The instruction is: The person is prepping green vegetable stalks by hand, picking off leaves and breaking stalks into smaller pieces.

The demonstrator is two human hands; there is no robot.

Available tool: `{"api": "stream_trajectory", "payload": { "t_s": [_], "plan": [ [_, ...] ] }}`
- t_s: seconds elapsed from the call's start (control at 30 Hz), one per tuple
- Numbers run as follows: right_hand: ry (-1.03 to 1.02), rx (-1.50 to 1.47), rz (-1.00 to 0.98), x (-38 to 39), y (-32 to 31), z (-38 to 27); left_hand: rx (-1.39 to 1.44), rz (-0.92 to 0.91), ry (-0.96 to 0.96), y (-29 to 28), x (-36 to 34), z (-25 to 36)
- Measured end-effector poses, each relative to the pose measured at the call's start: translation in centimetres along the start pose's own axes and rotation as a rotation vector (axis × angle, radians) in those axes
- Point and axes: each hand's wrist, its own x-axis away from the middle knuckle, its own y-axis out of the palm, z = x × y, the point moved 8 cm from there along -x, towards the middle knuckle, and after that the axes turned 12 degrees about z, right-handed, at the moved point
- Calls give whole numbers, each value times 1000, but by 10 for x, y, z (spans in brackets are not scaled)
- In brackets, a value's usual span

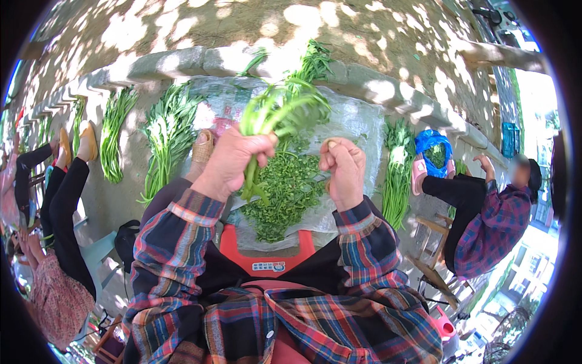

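My left hand (233,158) is closed round a bunch of long green leafy stalks (267,112), whose upper part is smeared by motion. To its right my right hand (344,167) is held up, apart from the bunch, with its fingers curled in. Whatever its fingertips may pinch is too small or hidden to name. Below both hands lies a heap of short leafy green pieces (282,194) on a pale plastic sheet (364,127). More leafy stalks (315,60) lie at the sheet's far edge.
Bundles of long greens lie left (167,136) and right (397,173) of the sheet. A stone kerb (224,60) runs behind. A red plastic seat (267,264) stands between my legs. At right a seated person (491,224) is near a blue bag (424,139); other people sit at left.
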Motion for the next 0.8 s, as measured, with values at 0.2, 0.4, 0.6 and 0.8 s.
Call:
{"api": "stream_trajectory", "payload": {
  "t_s": [0.2,0.4,0.6,0.8],
  "plan": [
    [-167,328,-134,14,27,-6,300,5,48,11,2,-14],
    [-137,379,4,35,55,-32,654,-135,-51,35,43,-37],
    [-588,524,-69,50,89,-59,775,-230,53,49,80,-17],
    [-463,509,-108,62,116,-73,745,-260,251,41,101,7]
  ]
}}
